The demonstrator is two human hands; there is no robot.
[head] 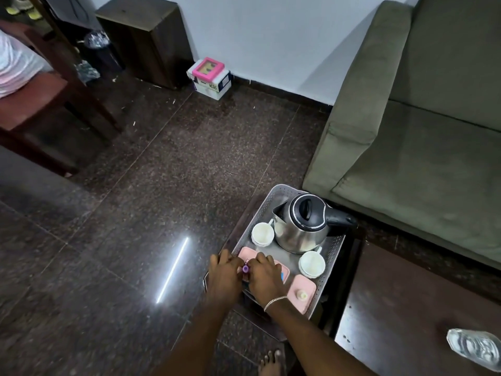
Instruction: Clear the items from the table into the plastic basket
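Note:
A grey perforated plastic basket (334, 256) sits on a low dark stand beside the sofa. It holds a steel kettle (301, 226) with a black lid, two white cups (262, 233) (311, 264) and pink boxes (301, 293). My left hand (225, 278) and my right hand (264, 278) meet over the basket's near left corner. Between their fingertips is a small purple-capped item (245, 268); what lies under the hands is hidden. A clear plastic bottle (474, 348) lies on the dark wooden table (401, 316) at the lower right.
A green sofa (420, 131) stands at the right, close behind the basket. A pink box on a white carton (210, 77) sits by the wall. A wooden cabinet (146, 39) and chair (48, 99) are at the left. My bare foot (271, 362) is on the polished dark floor.

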